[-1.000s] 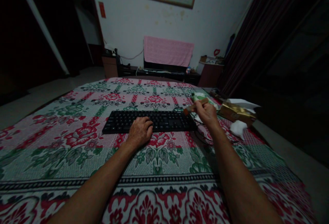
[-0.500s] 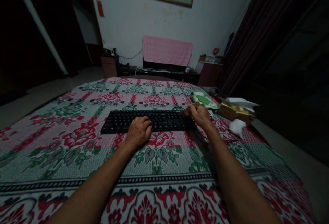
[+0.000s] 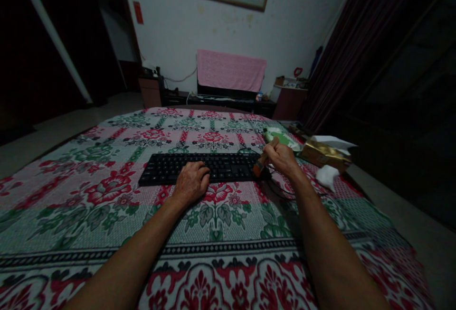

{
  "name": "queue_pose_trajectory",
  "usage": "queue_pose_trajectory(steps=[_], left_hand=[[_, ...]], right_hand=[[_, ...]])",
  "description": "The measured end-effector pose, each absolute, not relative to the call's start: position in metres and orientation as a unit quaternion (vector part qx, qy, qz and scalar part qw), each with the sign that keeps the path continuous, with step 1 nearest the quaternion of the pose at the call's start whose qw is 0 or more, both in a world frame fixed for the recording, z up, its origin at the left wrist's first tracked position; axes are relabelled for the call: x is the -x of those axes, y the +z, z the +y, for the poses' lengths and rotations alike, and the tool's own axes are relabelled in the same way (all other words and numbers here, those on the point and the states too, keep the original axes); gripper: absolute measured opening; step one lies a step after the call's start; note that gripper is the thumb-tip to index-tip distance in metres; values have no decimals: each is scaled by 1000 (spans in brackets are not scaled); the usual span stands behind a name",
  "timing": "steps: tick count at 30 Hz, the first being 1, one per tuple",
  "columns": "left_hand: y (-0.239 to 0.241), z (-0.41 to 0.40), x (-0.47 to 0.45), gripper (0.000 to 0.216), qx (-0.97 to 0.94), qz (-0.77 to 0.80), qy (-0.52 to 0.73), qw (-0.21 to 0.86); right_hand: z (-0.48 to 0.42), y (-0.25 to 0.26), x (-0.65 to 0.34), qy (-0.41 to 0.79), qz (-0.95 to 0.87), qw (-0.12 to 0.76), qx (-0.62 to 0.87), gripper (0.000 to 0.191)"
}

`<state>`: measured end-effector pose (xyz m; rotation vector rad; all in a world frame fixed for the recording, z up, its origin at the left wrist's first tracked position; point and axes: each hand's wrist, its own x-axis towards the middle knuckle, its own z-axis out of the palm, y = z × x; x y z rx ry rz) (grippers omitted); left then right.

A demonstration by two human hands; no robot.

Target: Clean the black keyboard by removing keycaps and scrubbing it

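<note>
A black keyboard (image 3: 185, 167) lies on a floral bedspread (image 3: 107, 191). My left hand (image 3: 191, 183) rests on the keyboard's near edge with its fingers curled over the keys. My right hand (image 3: 283, 158) is closed around a small brush (image 3: 262, 160) with a wooden handle. The brush head touches the keyboard's right end. A dark cable (image 3: 281, 191) runs from the keyboard under my right wrist.
A green-and-white packet (image 3: 281, 137), a gold tissue box (image 3: 324, 153) and a crumpled white tissue (image 3: 327, 175) lie at the bed's right edge. Beyond the bed stands a low cabinet with a pink cloth (image 3: 231, 70) draped over it. Dark floor surrounds the bed.
My right hand has brought the brush down from above the keyboard's far right corner onto its right end. The left hand has stayed on the keyboard's near edge.
</note>
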<state>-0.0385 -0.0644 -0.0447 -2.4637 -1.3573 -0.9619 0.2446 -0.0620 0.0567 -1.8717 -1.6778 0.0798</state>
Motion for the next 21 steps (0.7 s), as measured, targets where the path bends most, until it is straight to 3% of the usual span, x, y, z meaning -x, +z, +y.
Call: queue_pose_trajectory(steps=[4,8,14,21], left_hand=[[-45,-65,39,24,824,-454,-327,86],[-44,-65,38,24,823,-455,-327,92],[-44,-65,38,23,824,-457,-322,94],[-44,-66,38,23,823,-457,-324,99]], right_hand=[[-56,48,-245,-6,-616,380,690,37],[-51,35,-243,48,-615,439,653,33],[-49,27,-245,62,-618,424,659,32],[-52,39,-255,-4,-609,332,721,38]])
